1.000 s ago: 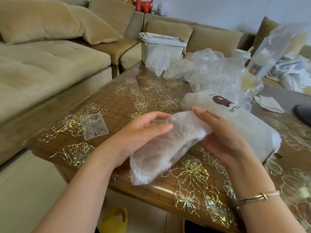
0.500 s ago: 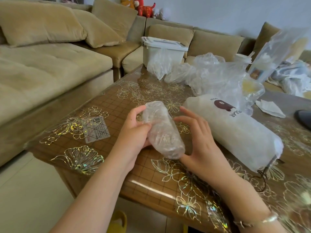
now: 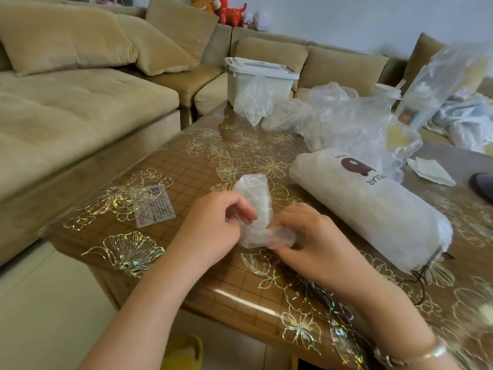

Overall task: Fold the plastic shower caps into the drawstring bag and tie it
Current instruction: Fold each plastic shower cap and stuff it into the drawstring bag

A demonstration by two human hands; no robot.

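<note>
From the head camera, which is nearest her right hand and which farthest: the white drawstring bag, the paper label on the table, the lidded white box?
1. White drawstring bag, just right of the right hand.
2. Paper label, left, beyond the left hand.
3. Lidded white box, far side, on the sofa.

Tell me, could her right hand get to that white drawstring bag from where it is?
Probably yes. The right hand is busy gripping the folded shower cap, but the drawstring bag lies just beside it on the table, nothing between.
</note>
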